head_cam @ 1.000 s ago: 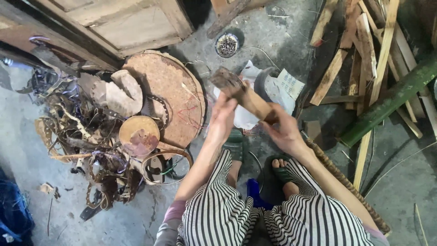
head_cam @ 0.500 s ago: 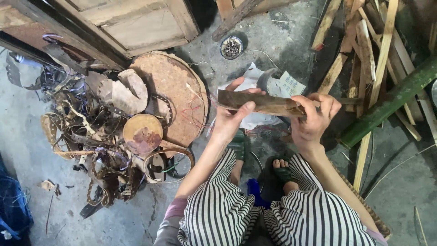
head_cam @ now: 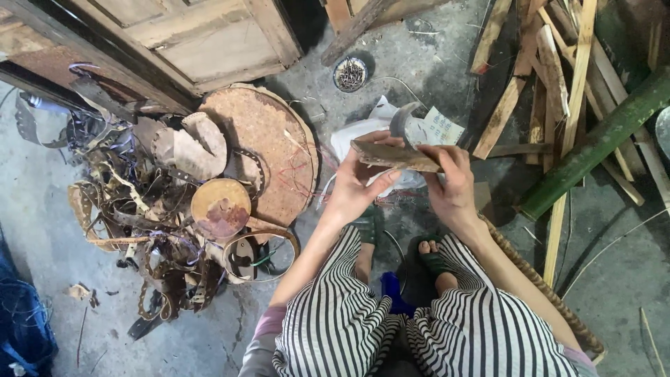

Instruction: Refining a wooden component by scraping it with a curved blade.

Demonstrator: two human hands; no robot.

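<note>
Two hands share one flat brown strip of bark-like material (head_cam: 395, 156), held level above the knees: left hand (head_cam: 357, 187) at 9 o'clock with its grip clenched on the near end, right hand (head_cam: 451, 183) at 3 o'clock grasping the far end. Steady it best with both thumbs on top (judging from the hold). One green bamboo pole (head_cam: 593, 143) lies at 2 o'clock, one small dish of nails (head_cam: 350, 73) at 12.

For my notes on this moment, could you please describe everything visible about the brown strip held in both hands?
The strip is a flat, stiff-looking brown piece, perhaps bark or old leather, with a rough, worn surface. It lies nearly level, tilted slightly down to the right, above the person's feet. The left hand grips its left end and the right hand its right end.
</note>
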